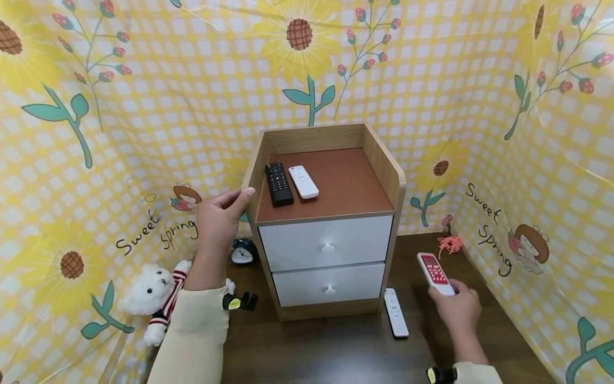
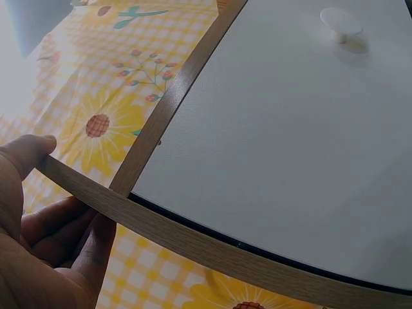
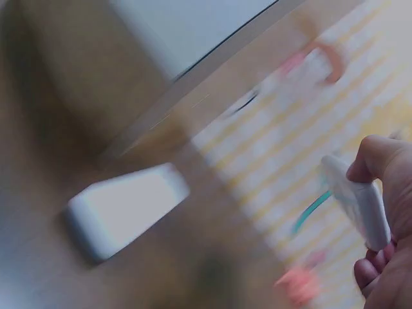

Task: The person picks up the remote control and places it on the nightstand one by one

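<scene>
My left hand (image 1: 219,221) grips the left side panel of a small wooden cabinet (image 1: 399,184), thumb over the edge and fingers behind it in the left wrist view. On the cabinet's brown top lie a black remote control (image 1: 279,184) and a white remote control (image 1: 304,182), side by side. My right hand (image 1: 458,309) holds a white remote control with a red button face (image 1: 435,273) by its lower end, raised over the table right of the cabinet. Another white remote control (image 1: 396,313) lies on the table beside the cabinet's right front corner.
The cabinet has two white drawers (image 1: 331,242), both closed. A white plush bear (image 1: 152,293) sits at the left, and a small dark alarm clock (image 1: 242,252) stands behind my left wrist. A coral-coloured stringy thing (image 1: 450,244) lies at the back right. Yellow checked cloth (image 1: 201,96) surrounds the dark table (image 1: 307,346).
</scene>
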Demonstrator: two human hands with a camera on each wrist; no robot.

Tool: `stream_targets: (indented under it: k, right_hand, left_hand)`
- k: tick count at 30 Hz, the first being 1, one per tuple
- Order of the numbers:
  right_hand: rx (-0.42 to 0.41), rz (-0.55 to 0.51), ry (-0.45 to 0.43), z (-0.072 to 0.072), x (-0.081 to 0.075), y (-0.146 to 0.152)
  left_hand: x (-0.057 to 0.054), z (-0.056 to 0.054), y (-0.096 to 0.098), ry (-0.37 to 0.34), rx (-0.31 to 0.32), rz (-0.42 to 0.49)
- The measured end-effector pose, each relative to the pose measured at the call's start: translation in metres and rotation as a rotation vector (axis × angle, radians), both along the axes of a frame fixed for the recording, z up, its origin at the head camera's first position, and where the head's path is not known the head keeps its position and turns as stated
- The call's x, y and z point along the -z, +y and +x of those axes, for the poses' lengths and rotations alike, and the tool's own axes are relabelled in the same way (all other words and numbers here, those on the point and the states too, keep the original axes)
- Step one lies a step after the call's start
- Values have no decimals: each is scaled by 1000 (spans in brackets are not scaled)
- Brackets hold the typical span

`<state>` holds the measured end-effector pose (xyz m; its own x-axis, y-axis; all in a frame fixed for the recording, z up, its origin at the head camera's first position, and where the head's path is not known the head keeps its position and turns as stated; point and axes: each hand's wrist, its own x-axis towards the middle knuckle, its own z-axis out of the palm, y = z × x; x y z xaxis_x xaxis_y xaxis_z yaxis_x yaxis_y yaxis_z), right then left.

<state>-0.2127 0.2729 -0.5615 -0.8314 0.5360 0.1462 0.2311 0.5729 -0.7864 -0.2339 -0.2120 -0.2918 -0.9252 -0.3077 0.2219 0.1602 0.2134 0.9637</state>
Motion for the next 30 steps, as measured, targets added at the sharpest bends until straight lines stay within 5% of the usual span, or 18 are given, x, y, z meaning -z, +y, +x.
stream_targets:
  k: [10,15,22,30]
  right_hand:
    - [-107,-18,-52,-38,-178,3]
    - [-138,63,8,-45,-254,-1]
    - [-143,147,72,-46,-317,-16]
    - [-217,122,182,-37,-350,-75]
  left_hand:
    - [1,-4,1,6,-7,-20]
    - [1,-4,2,3,3,-25]
    - [1,-4,2,2,11,-21]
    - [1,-2,3,24,2,-6]
